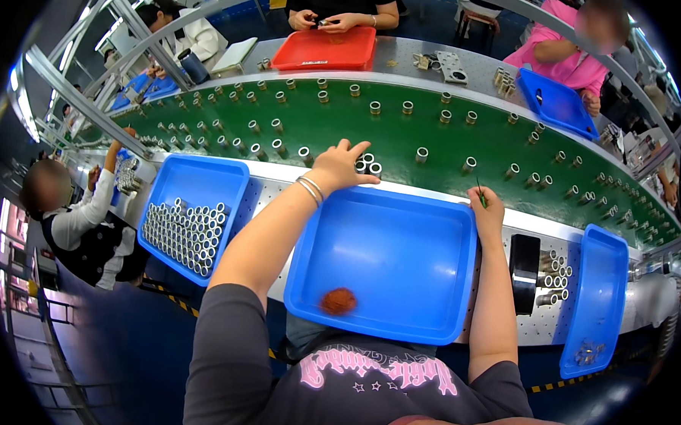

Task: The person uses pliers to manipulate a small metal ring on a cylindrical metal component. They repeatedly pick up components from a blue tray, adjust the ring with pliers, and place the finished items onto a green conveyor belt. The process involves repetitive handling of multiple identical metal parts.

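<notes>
My left hand [340, 167] reaches to the near edge of the green conveyor belt, fingers spread. Between its thumb and fingers stands a small cluster of short metal sleeves [369, 166]; contact with them is hard to make out. Closed around a thin pointed tool with a green handle [482, 197], my right hand [489, 215] is at the far right corner of the big blue tray [406, 327]. The tool's tip points up toward the belt. A reddish-brown fibrous wad [337, 301] lies in the tray's near left part.
Sleeves stand spaced along the conveyor belt [406, 137]. On the left, a blue tray [236, 175] holds rows of sleeves. To the right are a black box [525, 273], more sleeves [556, 279] and another blue tray [598, 292]. Co-workers sit across the belt, around a red tray [326, 50].
</notes>
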A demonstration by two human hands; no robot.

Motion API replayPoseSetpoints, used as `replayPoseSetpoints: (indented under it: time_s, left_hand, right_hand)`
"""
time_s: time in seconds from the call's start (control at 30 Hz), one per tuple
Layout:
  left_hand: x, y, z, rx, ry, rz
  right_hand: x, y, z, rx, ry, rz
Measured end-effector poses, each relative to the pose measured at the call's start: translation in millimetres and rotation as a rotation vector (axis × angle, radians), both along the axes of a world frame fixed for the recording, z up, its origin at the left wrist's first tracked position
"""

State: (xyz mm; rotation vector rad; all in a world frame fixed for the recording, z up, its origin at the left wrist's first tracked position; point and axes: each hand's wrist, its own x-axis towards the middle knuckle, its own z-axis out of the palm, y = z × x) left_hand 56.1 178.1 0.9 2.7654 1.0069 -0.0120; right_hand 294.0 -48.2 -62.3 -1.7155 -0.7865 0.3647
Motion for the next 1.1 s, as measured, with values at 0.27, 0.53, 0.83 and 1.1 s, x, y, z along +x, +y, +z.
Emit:
replayPoseSetpoints:
  time_s: [0.27, 0.53, 0.83, 1.1]
  left_hand:
    - [28, -4, -14, 0.124, -0.112, -0.065]
    - [38, 6, -24, 0.134, -0.116, -0.199]
    - [32, 17, -37, 0.049, -0.3, -0.141]
    - [-24, 17, -1, 0.049, -0.59, 0.042]
  right_hand:
    - [4, -1, -6, -0.002, 0.001, 0.021]
    - [3, 0, -8, -0.003, -0.011, 0.036]
    - [10, 2, -19, 0.043, -0.024, 0.039]
    - [2, 7, -17, 0.066, -0.022, 0.045]
